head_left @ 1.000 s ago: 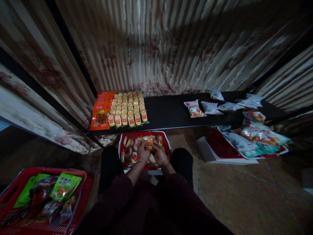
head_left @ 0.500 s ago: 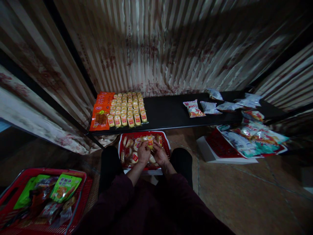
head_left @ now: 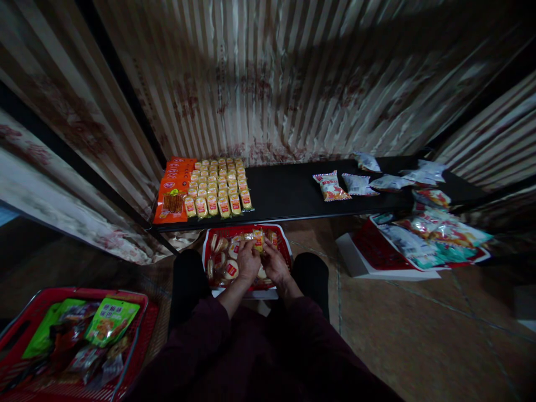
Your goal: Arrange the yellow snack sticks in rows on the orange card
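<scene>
My left hand [head_left: 248,262] and my right hand [head_left: 275,264] are close together over a red basket [head_left: 205,245] between my knees. Their fingers are closed on a small yellow wrapped snack cake [head_left: 258,240] with a red label. Beneath them in the basket lie several round, clear-wrapped cakes [head_left: 231,269] with red labels. On the black shelf [head_left: 280,192] ahead, rows of similar yellow wrapped cakes [head_left: 213,205] stand beside flat orange snack packs [head_left: 173,204]. My fingertips are partly hidden by my knuckles and the wrapper.
White-and-red snack bags [head_left: 331,186] lie on the shelf's right part. Below them, a red basket [head_left: 368,245] overflows with bags, resting on a white box [head_left: 355,265]. At lower left stands another red basket [head_left: 142,301] with green pouches [head_left: 111,321]. Dark shelf posts [head_left: 121,84] and striped curtains surround the shelf.
The yellow wrapped cake has shifted very slightly between my fingers, and my hands have moved a touch to the right. The goods on the shelf stay as they were.
</scene>
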Motion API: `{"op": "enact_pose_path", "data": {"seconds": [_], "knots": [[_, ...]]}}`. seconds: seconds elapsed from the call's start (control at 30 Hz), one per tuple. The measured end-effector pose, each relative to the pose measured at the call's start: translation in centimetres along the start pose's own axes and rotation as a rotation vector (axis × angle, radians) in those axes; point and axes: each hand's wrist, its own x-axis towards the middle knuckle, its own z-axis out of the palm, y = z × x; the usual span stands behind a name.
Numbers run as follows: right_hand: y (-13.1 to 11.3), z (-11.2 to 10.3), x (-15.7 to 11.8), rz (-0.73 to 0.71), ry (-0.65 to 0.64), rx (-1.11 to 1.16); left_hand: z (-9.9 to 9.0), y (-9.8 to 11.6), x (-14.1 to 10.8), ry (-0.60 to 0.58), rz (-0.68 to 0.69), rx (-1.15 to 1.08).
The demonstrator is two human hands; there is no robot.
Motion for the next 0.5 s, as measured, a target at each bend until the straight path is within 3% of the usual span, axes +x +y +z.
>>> {"op": "enact_pose_path", "data": {"seconds": [0.5], "knots": [[0.0,0.2,0.3,-0.091,0.033,-0.024,1.1,-0.6,0.4,0.003,-0.006,-0.128]]}}
